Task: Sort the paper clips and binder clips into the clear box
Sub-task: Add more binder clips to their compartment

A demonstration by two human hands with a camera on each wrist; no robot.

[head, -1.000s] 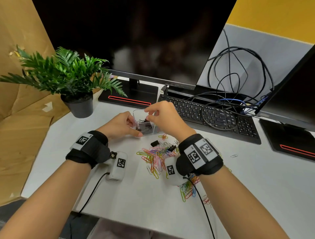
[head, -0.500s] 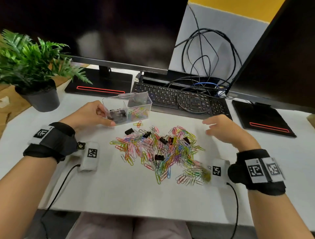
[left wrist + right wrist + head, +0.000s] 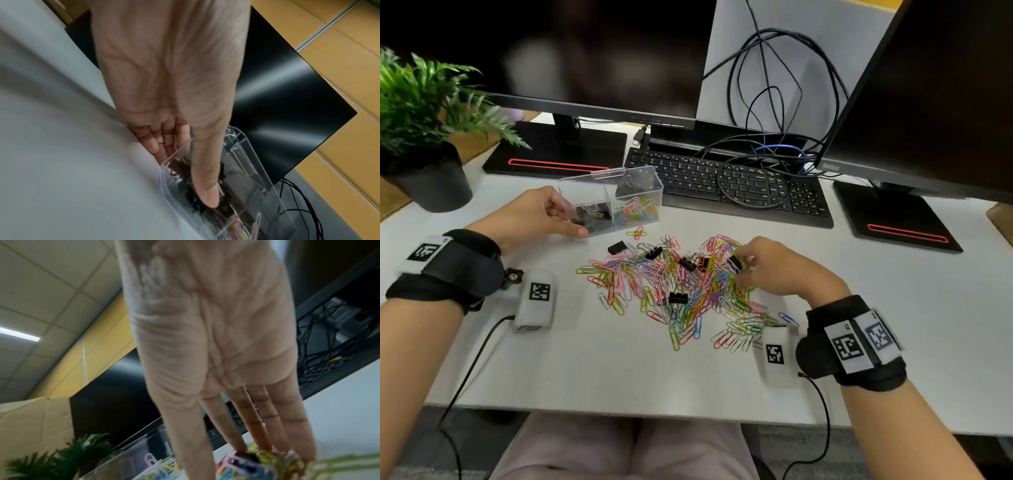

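Clear box (image 3: 635,192), far-left of the pile: left hand (image 3: 530,216) grips its end wall, thumb along the front, apparently steadying it. Right hand (image 3: 774,267), fingers extended, touches a black binder clip (image 3: 734,262) amid loose paper clips (image 3: 671,287); actual grip cannot be told.

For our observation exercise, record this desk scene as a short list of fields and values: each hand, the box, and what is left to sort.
left hand: holds the end of the clear box, thumb on its front wall
right hand: fingers down in the loose pile, at a black binder clip
box left compartment: black binder clips
box right compartment: coloured paper clips
left to sort: many paper clips and several binder clips on the white table
behind the box: keyboard
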